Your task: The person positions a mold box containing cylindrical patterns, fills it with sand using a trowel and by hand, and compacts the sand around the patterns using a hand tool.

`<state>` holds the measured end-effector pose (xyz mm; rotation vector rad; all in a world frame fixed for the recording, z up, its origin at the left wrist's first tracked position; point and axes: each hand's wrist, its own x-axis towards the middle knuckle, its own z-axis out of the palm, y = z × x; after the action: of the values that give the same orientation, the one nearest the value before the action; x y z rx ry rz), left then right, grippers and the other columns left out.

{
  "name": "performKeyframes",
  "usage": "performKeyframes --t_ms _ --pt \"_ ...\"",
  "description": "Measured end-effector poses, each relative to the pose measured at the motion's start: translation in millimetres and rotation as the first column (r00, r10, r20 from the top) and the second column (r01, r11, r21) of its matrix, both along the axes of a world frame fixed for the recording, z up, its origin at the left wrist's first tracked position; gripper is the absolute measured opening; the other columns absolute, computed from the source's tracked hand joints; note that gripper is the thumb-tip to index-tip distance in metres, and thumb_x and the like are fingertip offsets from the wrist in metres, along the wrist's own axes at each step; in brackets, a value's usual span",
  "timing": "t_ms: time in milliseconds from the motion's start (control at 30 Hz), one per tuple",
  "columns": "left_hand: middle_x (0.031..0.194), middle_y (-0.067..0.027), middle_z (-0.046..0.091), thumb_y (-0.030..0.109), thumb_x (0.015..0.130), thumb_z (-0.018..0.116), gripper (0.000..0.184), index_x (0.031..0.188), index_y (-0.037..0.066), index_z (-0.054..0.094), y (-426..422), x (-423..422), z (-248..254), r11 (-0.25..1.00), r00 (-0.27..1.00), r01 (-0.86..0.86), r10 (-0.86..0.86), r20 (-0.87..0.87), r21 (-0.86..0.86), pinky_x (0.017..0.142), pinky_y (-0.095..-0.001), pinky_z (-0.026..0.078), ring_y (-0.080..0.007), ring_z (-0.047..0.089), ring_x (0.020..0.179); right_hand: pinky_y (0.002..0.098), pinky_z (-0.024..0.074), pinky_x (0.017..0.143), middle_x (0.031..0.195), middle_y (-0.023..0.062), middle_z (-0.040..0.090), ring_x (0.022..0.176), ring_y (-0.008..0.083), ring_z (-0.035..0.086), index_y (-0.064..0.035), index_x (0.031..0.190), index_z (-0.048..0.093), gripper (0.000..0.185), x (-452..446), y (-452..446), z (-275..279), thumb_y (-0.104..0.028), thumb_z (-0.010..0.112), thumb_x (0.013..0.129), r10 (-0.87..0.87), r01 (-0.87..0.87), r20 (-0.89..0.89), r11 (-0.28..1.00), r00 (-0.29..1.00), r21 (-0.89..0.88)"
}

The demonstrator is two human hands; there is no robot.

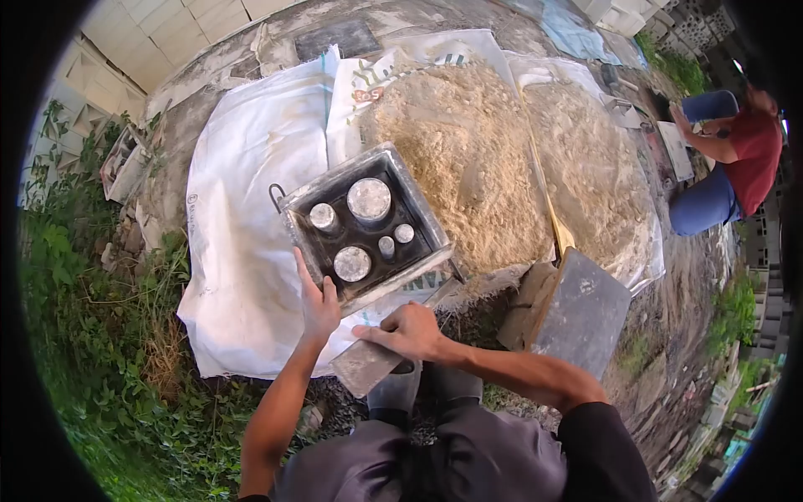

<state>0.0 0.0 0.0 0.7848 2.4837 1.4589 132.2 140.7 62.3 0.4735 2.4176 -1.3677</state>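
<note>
A square metal block mould (368, 299) has a dark inside with several round, pale-topped posts of different sizes standing in it. Two wire handles stick out at its opposite sides. My left hand (319, 305) grips the mould's near-left edge, fingers along the side and thumb on the near wall. Just below the mould, my right hand (411, 330) is closed around a long, flat, grey plate-like tool (366, 368), which looks like a plastering float; its handle is mostly hidden by the fingers. The tool's far end reaches toward the mould's right corner.
Sandy mix (456, 159) lies heaped on white sacks (251, 217) beyond and left. A grey board (581, 314) leans near my right arm. Plants (109, 326) grow at left. At right, a person in a red shirt (754, 151) crouches by another board (675, 151).
</note>
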Motion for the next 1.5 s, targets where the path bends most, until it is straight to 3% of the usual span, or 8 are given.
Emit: performKeyframes --t_ms 367,567,667,833,1000,1167,1300,1500 --pt "0.147 -0.0198 0.025 0.025 0.094 0.051 0.061 0.142 -0.001 0.023 -52.5 -17.8 9.1 0.994 0.985 -0.111 0.112 0.134 -0.016 0.109 -0.0390 0.023 -0.0301 0.029 0.133 0.0473 0.0417 0.080 0.080 0.0171 0.067 0.077 0.0318 0.065 -0.0070 0.090 0.067 0.047 -14.3 -59.6 -47.3 -0.048 0.043 0.092 0.271 -0.234 -0.141 0.944 0.952 0.232" --pt "0.131 -0.0197 0.042 0.027 0.093 0.055 0.058 0.137 0.000 0.028 -143.6 -34.1 26.2 0.771 0.568 0.560 -0.090 0.818 -0.303 0.097 -0.0412 0.037 -0.0304 0.047 0.114 0.0486 0.0482 0.069 0.080 0.0257 0.063 0.077 0.0409 0.063 0.0038 0.091 0.052 0.038 -52.8 -98.6 -67.8 -0.034 0.047 0.094 0.281 -0.281 -0.060 0.960 0.958 0.009" --pt "0.132 -0.0244 0.035 0.018 0.081 0.069 0.072 0.137 0.002 0.027 -133.8 14.5 15.8 0.823 0.902 -0.402 0.432 -0.017 -0.401 0.100 -0.0407 0.034 -0.0365 0.038 0.120 0.0484 0.0472 0.072 0.081 0.0284 0.059 0.081 0.0451 0.060 0.0059 0.094 0.046 0.021 -60.5 -133.3 -86.3 -0.012 0.052 0.088 0.159 -0.190 -0.153 0.957 0.975 -0.218" --pt "0.137 -0.0210 0.033 0.008 0.084 0.063 0.072 0.141 0.004 0.020 -141.6 -7.3 -15.7 0.856 0.815 -0.511 0.512 0.272 -0.080 0.105 -0.0402 0.030 -0.0353 0.035 0.125 0.0475 0.0464 0.075 0.095 0.0316 0.054 0.090 0.0452 0.057 0.0076 0.104 0.040 0.029 -78.5 -169.7 -100.0 0.001 0.054 0.079 0.044 -0.164 -0.308 0.912 0.950 -0.376" --pt "0.133 -0.0232 0.038 0.005 0.085 0.062 0.075 0.145 0.007 0.016 -129.0 -78.7 -9.4 0.793 0.861 -0.500 0.496 -0.109 -0.348 0.099 -0.0374 0.037 -0.0344 0.047 0.113 0.0451 0.0455 0.076 0.095 0.0202 0.061 0.090 0.0362 0.060 0.0012 0.109 0.048 0.025 -83.0 -110.8 -26.5 -0.009 0.052 0.086 0.320 -0.420 -0.276 0.764 0.906 -0.490" --pt "0.125 -0.0217 0.044 0.010 0.087 0.062 0.070 0.143 0.006 0.021 -116.3 -120.4 -9.9 0.765 0.764 -0.445 0.596 0.248 -0.465 0.086 -0.0416 0.043 -0.0330 0.053 0.100 0.0424 0.0464 0.072 0.087 0.0191 0.063 0.085 0.0348 0.061 -0.0036 0.099 0.055 0.020 -55.3 10.7 21.6 -0.021 0.048 0.091 0.545 -0.532 -0.190 0.584 0.817 -0.612" --pt "0.124 -0.0203 0.047 0.019 0.090 0.059 0.050 0.133 0.003 0.039 -68.3 -114.1 -10.2 0.583 0.756 -0.654 0.485 -0.439 -0.482 0.092 -0.0385 0.041 -0.0282 0.051 0.105 0.0394 0.0484 0.072 0.087 0.0136 0.065 0.081 0.0297 0.063 -0.0053 0.106 0.058 0.024 -37.7 111.3 39.4 -0.024 0.053 0.092 0.199 -0.177 0.120 0.968 0.973 -0.176" --pt "0.134 -0.0168 0.041 0.013 0.088 0.059 0.057 0.137 0.000 0.033 25.8 -78.3 0.4 0.909 0.826 -0.393 0.414 0.382 -0.136 0.101 -0.0362 0.035 -0.0247 0.044 0.120 0.0418 0.0406 0.094 0.116 0.0251 0.054 0.111 0.0358 0.052 0.0021 0.127 0.045 0.052 -67.1 156.6 -54.2 -0.022 0.061 0.084 -0.232 0.256 -0.307 0.966 0.923 0.039"
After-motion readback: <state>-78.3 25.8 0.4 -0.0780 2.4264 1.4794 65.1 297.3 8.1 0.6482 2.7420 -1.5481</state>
